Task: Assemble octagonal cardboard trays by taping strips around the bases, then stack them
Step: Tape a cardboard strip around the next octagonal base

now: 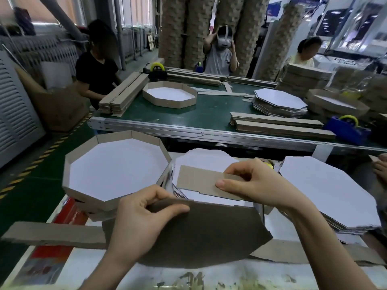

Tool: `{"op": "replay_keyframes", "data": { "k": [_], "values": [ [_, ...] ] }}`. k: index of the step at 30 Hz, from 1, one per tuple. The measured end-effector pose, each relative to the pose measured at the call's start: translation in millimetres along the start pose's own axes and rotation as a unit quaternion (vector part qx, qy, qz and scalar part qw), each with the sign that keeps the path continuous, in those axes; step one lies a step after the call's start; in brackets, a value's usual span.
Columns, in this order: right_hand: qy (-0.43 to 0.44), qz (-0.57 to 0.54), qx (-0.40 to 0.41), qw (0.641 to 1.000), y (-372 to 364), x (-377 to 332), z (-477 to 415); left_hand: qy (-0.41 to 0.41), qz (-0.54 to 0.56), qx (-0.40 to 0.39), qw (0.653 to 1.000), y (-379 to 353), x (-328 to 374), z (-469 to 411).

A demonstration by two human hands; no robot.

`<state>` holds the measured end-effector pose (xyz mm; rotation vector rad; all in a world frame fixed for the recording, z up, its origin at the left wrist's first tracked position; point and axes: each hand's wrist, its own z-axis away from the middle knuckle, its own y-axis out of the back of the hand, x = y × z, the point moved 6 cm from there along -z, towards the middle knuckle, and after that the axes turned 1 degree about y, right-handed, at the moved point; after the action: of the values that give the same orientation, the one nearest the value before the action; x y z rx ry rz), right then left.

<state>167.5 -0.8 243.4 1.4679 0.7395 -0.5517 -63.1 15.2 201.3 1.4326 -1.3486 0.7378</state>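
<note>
The left hand (144, 210) grips the top edge of a tilted cardboard base (205, 233), thumb pressed on its brown back. The right hand (253, 183) pinches a cardboard strip (199, 182) just above that edge. A finished tray (88, 195) sits just to the left.

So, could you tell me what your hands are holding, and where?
Left hand grips the brown base by its top edge; right hand pinches the cardboard strip near its right end.

Bright, soft-blurred, wide-angle edge distortion
</note>
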Motion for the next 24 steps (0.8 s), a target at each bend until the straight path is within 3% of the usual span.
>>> {"op": "replay_keyframes", "data": {
  "k": [7, 17, 24],
  "values": [
    [-0.006, 0.058, -0.062, 0.996, -4, 2, -3, 0.075, 0.035, -0.012, 0.997, -13, -23, 3],
    [0.003, 0.071, -0.067, 0.995, -16, -5, -17, 0.058, 0.039, -0.014, 0.997, -9, -28, -6],
    [0.007, 0.083, -0.052, 0.995, -23, -9, -23, 0.103, -0.008, -0.032, 0.994, -7, -41, -9]
  ]
}}
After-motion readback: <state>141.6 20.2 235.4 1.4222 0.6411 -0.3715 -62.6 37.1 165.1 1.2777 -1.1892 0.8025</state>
